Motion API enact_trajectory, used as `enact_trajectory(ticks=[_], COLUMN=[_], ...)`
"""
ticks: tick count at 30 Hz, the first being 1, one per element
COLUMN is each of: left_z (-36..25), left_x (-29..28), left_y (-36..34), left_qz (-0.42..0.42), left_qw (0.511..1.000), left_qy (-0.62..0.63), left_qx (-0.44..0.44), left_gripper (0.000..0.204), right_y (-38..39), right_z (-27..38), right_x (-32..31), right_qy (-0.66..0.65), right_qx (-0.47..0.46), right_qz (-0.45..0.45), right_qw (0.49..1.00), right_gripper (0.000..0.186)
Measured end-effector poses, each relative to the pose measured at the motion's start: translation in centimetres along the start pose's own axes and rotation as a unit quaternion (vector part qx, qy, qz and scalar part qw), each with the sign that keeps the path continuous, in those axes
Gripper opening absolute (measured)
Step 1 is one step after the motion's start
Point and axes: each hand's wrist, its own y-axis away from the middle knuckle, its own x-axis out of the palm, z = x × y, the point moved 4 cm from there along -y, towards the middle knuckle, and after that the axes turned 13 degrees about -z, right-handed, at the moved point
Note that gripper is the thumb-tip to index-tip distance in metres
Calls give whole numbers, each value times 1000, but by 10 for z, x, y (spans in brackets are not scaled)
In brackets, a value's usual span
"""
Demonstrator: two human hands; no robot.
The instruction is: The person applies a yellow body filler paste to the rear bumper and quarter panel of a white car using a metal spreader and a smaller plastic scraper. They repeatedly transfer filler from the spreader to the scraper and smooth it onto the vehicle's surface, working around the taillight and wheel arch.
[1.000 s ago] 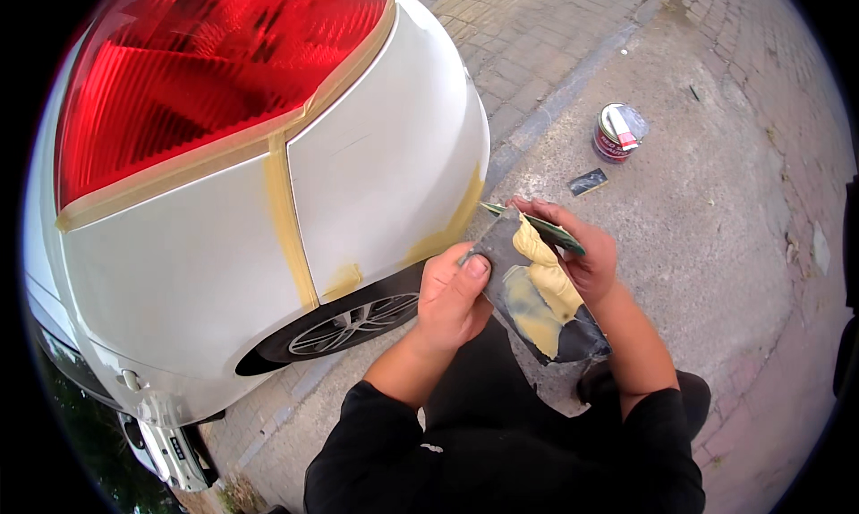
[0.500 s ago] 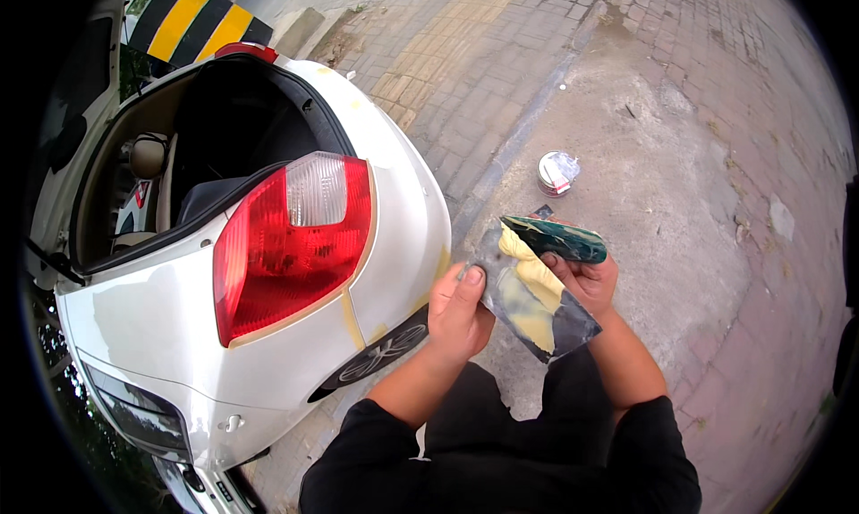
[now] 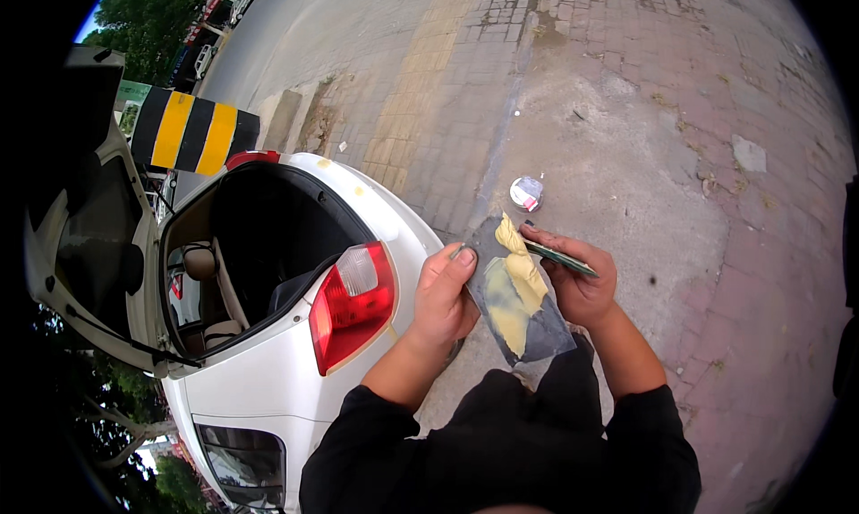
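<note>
My left hand [image 3: 444, 290] grips the left edge of a dark, flat mixing board [image 3: 543, 335], thumb on top. Yellow body filler [image 3: 523, 280] lies on it, a thick ridge along the upper right and a thin smear toward the lower left. Closed round a green putty spreader [image 3: 562, 260], my right hand [image 3: 586, 272] keeps it at the board's right edge, close beside the filler ridge. The spreader shows nearly edge-on, and the fingers behind it are partly hidden.
To the left stands a white car [image 3: 259, 393] with its tailgate [image 3: 98, 237] raised and a red tail light [image 3: 353, 304]. An open-looking can [image 3: 526, 194] sits on the concrete ahead. A yellow-and-black striped pillar [image 3: 192, 131] rises beyond the car; brick paving [image 3: 761, 263] lies to the right.
The spreader has turned from showing its broad face to nearly edge-on, and the filler ridge has changed shape. My view has shifted, so the car's tail light appears smaller and farther off.
</note>
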Motion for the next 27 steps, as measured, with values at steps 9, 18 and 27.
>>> enact_trajectory(ticks=[9, 18, 27], left_z=[-37, -104, -98], left_x=[67, 32, 67], left_y=[-11, -84, -185], left_qz=[103, 164, 299], left_qw=[982, 982, 938], left_qy=[-35, -24, -82], left_qx=[-153, -94, -156], left_gripper=[26, 29, 29], right_y=[-79, -147, -256], right_z=[62, 75, 21], right_x=[11, 33, 20], right_qy=[93, 161, 233], right_qx=[-134, -233, -201], right_qz=[94, 116, 150], right_qw=[982, 952, 940], right_gripper=[38, 32, 35])
